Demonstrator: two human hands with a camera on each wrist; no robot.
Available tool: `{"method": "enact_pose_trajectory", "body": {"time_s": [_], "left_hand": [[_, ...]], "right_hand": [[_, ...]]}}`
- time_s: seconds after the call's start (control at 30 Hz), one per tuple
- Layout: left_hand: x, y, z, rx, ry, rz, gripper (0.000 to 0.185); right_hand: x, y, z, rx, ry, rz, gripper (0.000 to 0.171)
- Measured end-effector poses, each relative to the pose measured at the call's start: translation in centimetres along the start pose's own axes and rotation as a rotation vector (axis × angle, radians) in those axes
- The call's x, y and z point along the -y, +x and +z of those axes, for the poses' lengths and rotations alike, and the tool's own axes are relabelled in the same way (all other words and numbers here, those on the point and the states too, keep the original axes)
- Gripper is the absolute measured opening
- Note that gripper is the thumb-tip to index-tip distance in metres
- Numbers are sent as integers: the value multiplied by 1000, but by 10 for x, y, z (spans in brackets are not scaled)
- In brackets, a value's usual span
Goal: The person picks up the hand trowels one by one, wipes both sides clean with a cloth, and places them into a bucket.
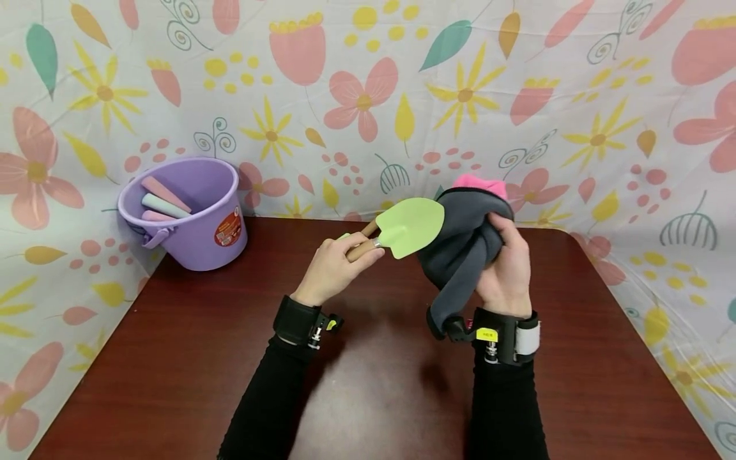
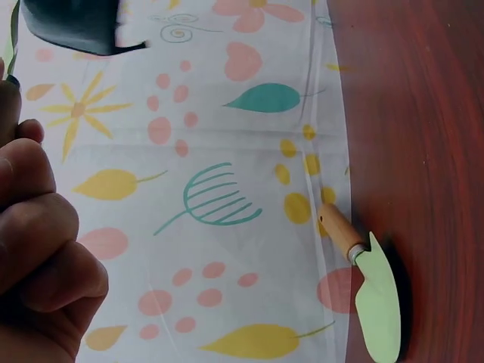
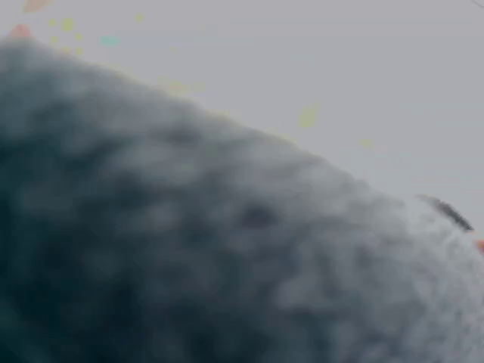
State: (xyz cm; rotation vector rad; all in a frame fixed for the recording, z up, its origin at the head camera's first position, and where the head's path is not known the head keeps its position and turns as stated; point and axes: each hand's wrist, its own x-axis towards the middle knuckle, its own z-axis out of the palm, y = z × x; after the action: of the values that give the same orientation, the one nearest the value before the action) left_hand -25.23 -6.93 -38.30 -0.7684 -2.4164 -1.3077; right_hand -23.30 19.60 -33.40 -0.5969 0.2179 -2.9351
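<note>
Your left hand [image 1: 332,268] grips the trowel [image 1: 402,227], right hand [image 1: 508,271] clutches the cloth [image 1: 460,246]; wiping barely begun.

Light: bright, even — soft glare on my bench [image 1: 368,358]
Blur: right wrist view — wholly unfocused grey

The scene is seen by the head camera from above and behind the hands, facing forward and down across the brown table [image 1: 374,383] toward the flowered backdrop [image 1: 368,96]. The same backdrop [image 2: 189,189] and table edge [image 2: 423,113] are taken from the left wrist, turned sideways and close in, with a green trowel [image 2: 376,291] lying on the table. The right wrist view is pressed so near the grey cloth [image 3: 189,249] that it is blurred; probably it is the cloth [image 1: 460,246] seen above the table from the head.
</note>
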Motion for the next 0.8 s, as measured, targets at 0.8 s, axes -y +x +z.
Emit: {"method": "enact_pose_trajectory", "body": {"time_s": [0.8], "left_hand": [[-18, 1, 14, 214, -168, 41, 43]], "right_hand": [[-25, -2, 4, 28, -9, 260, 33]]}}
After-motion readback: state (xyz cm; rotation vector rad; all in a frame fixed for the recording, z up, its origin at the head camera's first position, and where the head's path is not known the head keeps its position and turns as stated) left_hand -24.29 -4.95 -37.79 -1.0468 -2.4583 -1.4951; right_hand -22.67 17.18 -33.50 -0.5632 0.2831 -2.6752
